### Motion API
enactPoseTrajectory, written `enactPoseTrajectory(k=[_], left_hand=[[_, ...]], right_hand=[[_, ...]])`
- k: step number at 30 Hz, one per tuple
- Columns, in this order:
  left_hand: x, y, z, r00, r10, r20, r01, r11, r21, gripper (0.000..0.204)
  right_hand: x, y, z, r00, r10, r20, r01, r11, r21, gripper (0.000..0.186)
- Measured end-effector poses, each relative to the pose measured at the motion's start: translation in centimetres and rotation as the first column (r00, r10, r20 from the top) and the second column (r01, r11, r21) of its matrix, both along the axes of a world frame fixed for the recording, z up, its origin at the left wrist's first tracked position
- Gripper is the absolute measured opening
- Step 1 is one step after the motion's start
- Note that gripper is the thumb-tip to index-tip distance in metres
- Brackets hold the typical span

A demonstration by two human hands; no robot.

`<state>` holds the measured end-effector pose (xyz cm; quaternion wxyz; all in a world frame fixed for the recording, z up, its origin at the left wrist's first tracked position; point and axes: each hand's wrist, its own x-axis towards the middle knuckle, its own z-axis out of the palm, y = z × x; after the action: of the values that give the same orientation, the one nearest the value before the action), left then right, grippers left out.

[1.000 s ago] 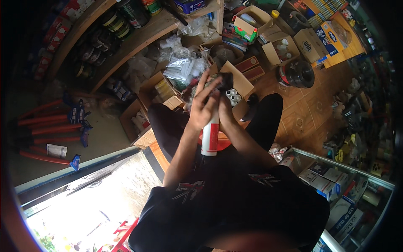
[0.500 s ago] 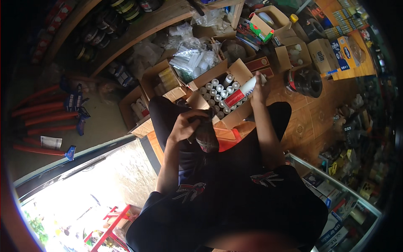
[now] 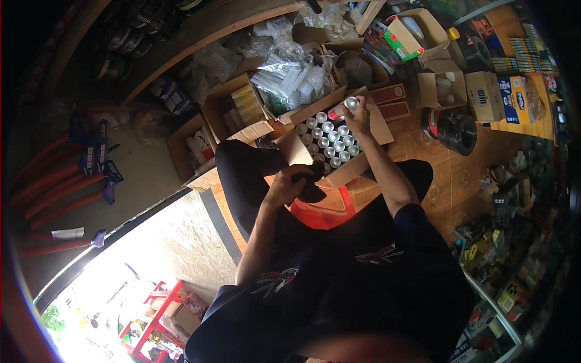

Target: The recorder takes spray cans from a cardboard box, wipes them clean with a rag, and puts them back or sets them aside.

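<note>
My right hand [image 3: 359, 117] is closed round a red-and-white sealant cartridge [image 3: 336, 112], its silver end turned up, at the far side of an open cardboard box [image 3: 292, 150]. Several more cartridges [image 3: 327, 138] stand upright in rows inside that box, silver ends up. My left hand [image 3: 284, 186] grips a bunched dark cloth [image 3: 313, 190] just in front of the box's near left corner, above my lap. My right fingers hide part of the held cartridge, and whether its lower end touches the box cannot be seen.
A box of yellowish tubes [image 3: 247, 104] and one with white-and-red tubes [image 3: 200, 145] stand left. Clear plastic packets [image 3: 284, 81] lie behind. A black coil [image 3: 458, 134] rests on the floor at right; a red plastic stool [image 3: 327, 213] shows between my legs.
My right hand has turned the cartridge from lying slantwise above the box to end-up at its far side. My left hand, with the cloth, has moved slightly. The whole view has shifted.
</note>
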<state>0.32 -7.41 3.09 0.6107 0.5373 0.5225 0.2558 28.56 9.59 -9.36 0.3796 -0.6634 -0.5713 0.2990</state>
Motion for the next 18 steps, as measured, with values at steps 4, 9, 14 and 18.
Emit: enactPoseTrajectory(k=[4,9,14,18], left_hand=[[0.0,0.9,1.3,0.985,0.073,0.156,-0.055,0.992,-0.115,0.031],[0.3,1.3,1.8,0.997,-0.021,0.073,0.026,0.997,-0.067,0.031],[0.4,0.2,-1.3,0.980,0.087,0.179,-0.039,0.965,-0.261,0.025],[1.6,1.7,-0.9,0.985,0.021,0.173,0.019,0.973,-0.232,0.026]], right_hand=[[0.1,-0.3,-4.0,0.996,0.023,0.091,-0.023,1.000,-0.011,0.057],[0.6,0.3,-7.0,0.991,0.111,0.068,-0.106,0.991,-0.080,0.059],[-0.3,2.6,-8.2,0.922,0.318,0.220,-0.275,0.939,-0.207,0.059],[2.8,1.9,-12.5,0.701,0.583,0.411,-0.264,0.747,-0.610,0.054]])
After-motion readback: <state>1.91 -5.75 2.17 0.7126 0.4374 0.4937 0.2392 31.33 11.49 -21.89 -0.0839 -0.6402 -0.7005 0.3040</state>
